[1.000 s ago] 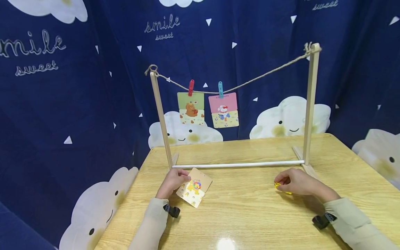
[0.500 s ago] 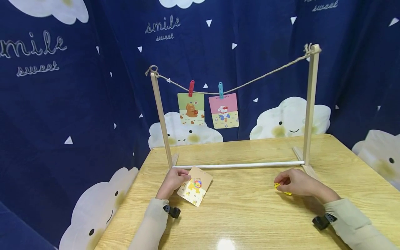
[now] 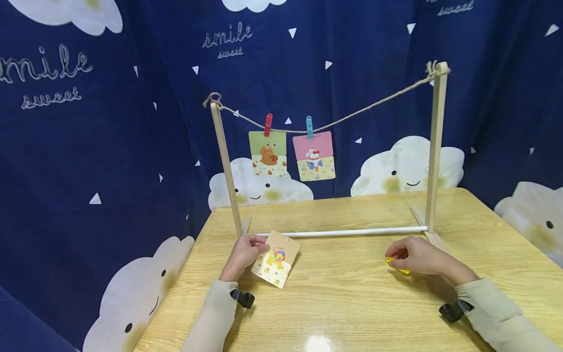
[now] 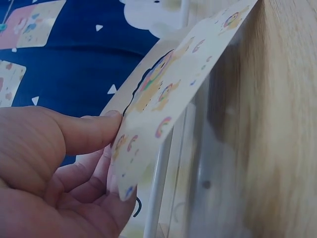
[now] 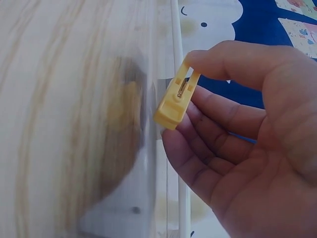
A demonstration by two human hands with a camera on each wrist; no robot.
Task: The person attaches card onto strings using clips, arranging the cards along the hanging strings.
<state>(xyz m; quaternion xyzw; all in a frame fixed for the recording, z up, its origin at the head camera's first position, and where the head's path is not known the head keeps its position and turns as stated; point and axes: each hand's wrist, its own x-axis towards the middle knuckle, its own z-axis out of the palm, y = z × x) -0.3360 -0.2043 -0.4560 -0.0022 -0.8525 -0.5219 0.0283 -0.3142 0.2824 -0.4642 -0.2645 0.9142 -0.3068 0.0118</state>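
My left hand (image 3: 245,254) pinches a lion card (image 3: 276,259), peach above and cream below, by its left edge between thumb and fingers. In the left wrist view the card (image 4: 168,94) stands tilted above the table. Over on the right, my right hand (image 3: 415,255) holds a yellow clothespin (image 5: 177,101) between thumb and fingertips, just above the tabletop. Two cards hang from a twine line (image 3: 374,105): a green bear card (image 3: 269,154) under a red clothespin (image 3: 268,125), and a pink rabbit card (image 3: 314,156) under a blue clothespin (image 3: 310,127).
Two wooden posts, a left post (image 3: 226,166) and a taller right post (image 3: 436,151), carry the twine. A white rod (image 3: 343,232) joins them low across the wooden table (image 3: 343,293). Behind hangs a dark blue curtain (image 3: 145,146) with cloud prints.
The lion card has risen slightly and tilted more upright in my left hand. My right hand has stayed nearly still with the yellow clothespin, which has turned a little.
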